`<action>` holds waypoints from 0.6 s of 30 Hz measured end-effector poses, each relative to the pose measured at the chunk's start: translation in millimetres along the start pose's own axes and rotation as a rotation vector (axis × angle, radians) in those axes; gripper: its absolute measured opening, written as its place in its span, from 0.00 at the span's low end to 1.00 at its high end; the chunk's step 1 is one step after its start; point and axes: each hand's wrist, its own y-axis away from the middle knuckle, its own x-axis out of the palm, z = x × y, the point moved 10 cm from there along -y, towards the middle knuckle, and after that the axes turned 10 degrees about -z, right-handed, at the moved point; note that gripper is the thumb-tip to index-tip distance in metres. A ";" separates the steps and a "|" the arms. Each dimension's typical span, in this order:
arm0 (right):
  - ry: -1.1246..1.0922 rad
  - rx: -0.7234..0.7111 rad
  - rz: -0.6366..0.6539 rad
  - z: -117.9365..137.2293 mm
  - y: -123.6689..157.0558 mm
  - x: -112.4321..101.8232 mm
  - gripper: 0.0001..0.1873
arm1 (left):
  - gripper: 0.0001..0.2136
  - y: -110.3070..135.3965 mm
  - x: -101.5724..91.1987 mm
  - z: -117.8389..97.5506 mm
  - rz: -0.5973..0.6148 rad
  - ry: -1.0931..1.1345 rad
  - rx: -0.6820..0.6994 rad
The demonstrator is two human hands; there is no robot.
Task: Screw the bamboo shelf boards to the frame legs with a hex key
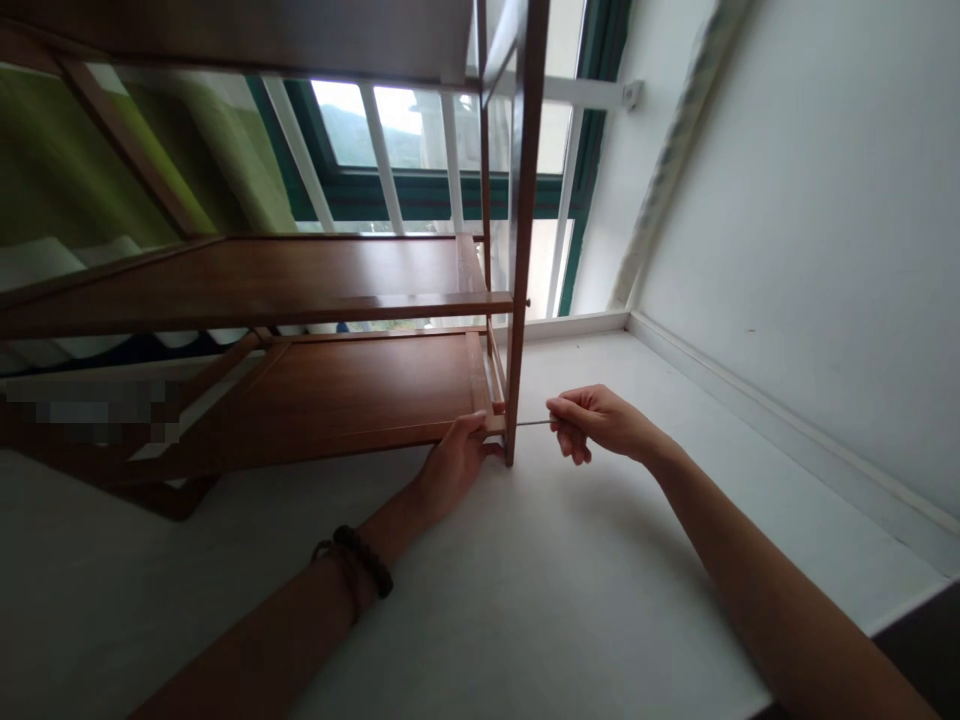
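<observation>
A brown wooden shelf rack (315, 290) stands on the white floor, with several flat shelves and an upright corner post (520, 260). My left hand (450, 465) grips the front right corner of the lowest shelf (352, 390), thumb on top, fingers under the edge. My right hand (592, 420) is closed in a pinch on a thin metal tool (534, 422), perhaps a hex key, whose tip points into the post near its foot. A dark bead bracelet (365, 560) sits on my left wrist.
A white wall (810, 230) with a skirting board runs along the right side. Behind the rack is a window (405, 130) with white bars and a green frame. A green curtain (150, 160) hangs at the left. The floor (525, 600) is pale and smooth.
</observation>
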 end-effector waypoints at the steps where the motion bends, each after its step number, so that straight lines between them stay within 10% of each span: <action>1: 0.045 -0.049 -0.032 4.2 -0.2 -4.6 0.18 | 0.13 0.9 -3.7 -3.5 -0.021 0.045 0.006; 12: 0.362 -0.212 -0.463 -23.4 -16.1 -42.5 0.22 | 0.07 5.0 -30.7 -10.8 -0.186 0.064 0.056; 18: -0.076 -0.169 -0.536 -25.8 -7.9 -37.7 0.21 | 0.14 28.0 -57.2 -16.4 -0.196 -0.128 0.065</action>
